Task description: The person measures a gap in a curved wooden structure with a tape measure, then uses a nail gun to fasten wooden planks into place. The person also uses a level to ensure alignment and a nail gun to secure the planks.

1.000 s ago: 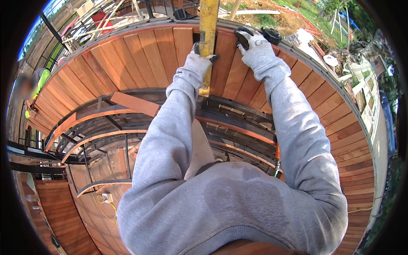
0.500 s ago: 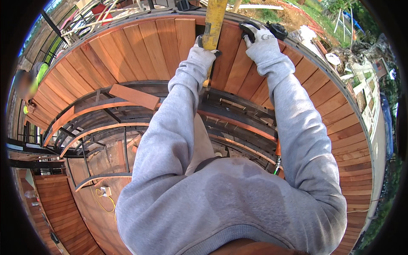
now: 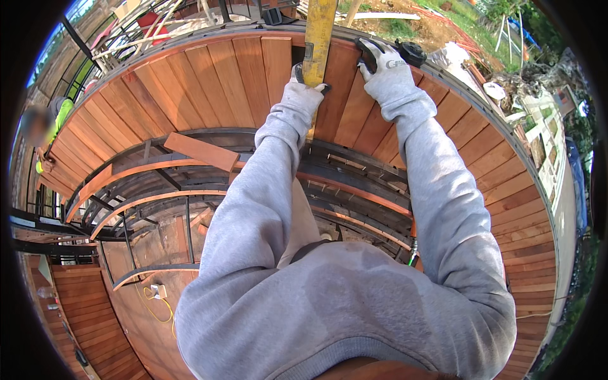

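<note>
Pinching yellow level (image 3: 320, 43) in fingers of left hand (image 3: 302, 92), pointing it lengthwise away across curved deck (image 3: 221, 82), beside dark gap (image 3: 297, 54) and past outer edge; spreading fingers of right hand (image 3: 386, 71) near that edge.

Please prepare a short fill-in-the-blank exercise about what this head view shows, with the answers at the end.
1. The left hand holds a long spirit level whose main colour is ____.
2. The right hand is covered by a work ____.
3. The short wooden board lying askew across the curved frame is on the person's ____ side.
4. The sweatshirt that covers the person's arms and torso is ____ in colour.

Missing words: yellow; glove; left; gray.
</note>
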Available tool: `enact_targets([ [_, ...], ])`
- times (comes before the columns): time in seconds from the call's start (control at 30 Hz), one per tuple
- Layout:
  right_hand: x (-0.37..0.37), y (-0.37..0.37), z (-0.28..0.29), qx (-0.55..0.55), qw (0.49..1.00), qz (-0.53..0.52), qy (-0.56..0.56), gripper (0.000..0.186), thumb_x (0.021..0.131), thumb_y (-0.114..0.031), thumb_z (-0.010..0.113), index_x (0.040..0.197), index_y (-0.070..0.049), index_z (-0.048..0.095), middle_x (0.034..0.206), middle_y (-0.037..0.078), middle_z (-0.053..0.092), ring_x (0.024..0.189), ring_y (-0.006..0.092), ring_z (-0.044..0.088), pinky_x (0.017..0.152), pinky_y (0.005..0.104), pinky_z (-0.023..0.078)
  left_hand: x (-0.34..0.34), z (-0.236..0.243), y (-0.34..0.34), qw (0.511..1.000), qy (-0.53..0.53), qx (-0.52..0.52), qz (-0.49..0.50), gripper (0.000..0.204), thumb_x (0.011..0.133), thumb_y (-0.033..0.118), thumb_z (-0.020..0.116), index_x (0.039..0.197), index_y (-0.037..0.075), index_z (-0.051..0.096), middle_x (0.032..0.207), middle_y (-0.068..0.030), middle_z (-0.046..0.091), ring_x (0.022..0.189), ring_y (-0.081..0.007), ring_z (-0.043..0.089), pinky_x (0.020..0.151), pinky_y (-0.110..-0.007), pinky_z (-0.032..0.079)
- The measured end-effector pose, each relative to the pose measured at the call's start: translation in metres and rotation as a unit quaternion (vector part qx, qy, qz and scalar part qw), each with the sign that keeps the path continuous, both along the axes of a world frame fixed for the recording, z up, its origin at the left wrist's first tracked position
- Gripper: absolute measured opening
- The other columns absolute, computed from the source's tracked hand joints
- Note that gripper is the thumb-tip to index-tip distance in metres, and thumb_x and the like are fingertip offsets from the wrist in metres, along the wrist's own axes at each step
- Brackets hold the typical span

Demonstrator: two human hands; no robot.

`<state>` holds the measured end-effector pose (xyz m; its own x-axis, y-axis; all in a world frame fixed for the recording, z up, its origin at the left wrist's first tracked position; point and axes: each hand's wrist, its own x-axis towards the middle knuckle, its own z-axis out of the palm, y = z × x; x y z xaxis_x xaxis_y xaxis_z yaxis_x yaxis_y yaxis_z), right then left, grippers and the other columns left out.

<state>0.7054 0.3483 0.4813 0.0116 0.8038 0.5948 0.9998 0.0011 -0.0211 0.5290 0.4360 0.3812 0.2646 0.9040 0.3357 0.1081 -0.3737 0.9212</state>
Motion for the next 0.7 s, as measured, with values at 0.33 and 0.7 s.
enact_targets([
  [0.33,-0.002,-0.005,0.021,-0.11,0.993,-0.034,-0.004,0.053,0.091,-0.031,0.064,0.139,-0.017,0.049,0.143,0.014,0.05,0.132,0.0317,0.049,0.11,0.0402,0.041,0.001,-0.018,-0.012,0.997,-0.047,-0.038,0.046,0.057,0.078,0.009,0.083,0.125,0.004,0.051,0.107,-0.0112,0.069,0.098,-0.0214,0.067,0.087,-0.032,0.052],
  [0.7,0.001,0.001,0.005,0.036,0.998,0.039,0.022,0.04,0.082,-0.02,0.071,0.121,-0.017,0.064,0.127,0.011,0.06,0.119,0.0334,0.056,0.103,0.0433,0.046,0.005,-0.022,-0.003,0.996,-0.065,-0.057,0.036,0.052,0.079,0.012,0.083,0.121,0.0,0.055,0.109,-0.0125,0.07,0.097,-0.0215,0.067,0.087,-0.032,0.052],
])
